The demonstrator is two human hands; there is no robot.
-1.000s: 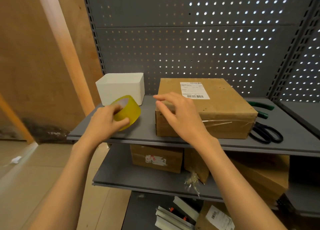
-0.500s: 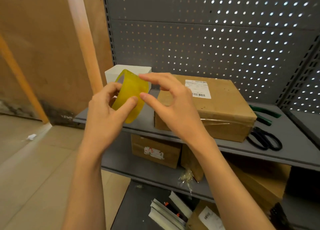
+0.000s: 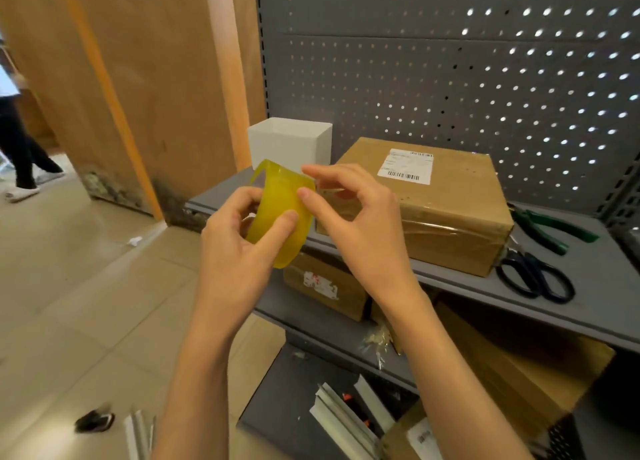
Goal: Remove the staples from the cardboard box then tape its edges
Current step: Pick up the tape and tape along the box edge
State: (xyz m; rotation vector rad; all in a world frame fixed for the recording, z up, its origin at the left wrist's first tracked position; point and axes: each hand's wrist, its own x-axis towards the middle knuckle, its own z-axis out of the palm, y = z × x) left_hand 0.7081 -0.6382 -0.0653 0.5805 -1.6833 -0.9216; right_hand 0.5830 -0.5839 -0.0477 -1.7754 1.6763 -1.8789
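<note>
The fingers of the left hand (image 3: 239, 251) are curled round the yellow tape roll (image 3: 282, 213), thumb pressed on its outer face and the others hooked through the core, holding it in the air in front of the shelf; the right hand (image 3: 356, 224) has thumb and forefinger drawn close at the roll's upper right rim, apparently picking at the tape's loose end, though whether they already pinch it cannot be made out. Behind them the grey shelf (image 3: 588, 286) carries the cardboard box (image 3: 450, 224), lying flat with its shipping label (image 3: 407, 165) up and a band of clear film across its near face, well apart from the roll. A white bin (image 3: 291, 140) stands to the box's left against the pegboard, green-handled pliers (image 3: 550, 227) lie to its right, and dark scissors (image 3: 535, 277) lie just in front of those. The step in hand looks like freeing the tape end. To do it well, I would keep the roll steady with the left thumb, work a nail under the edge, peel squarely so the strip does not split, then carry it to a box edge with the scissors within reach.
</note>
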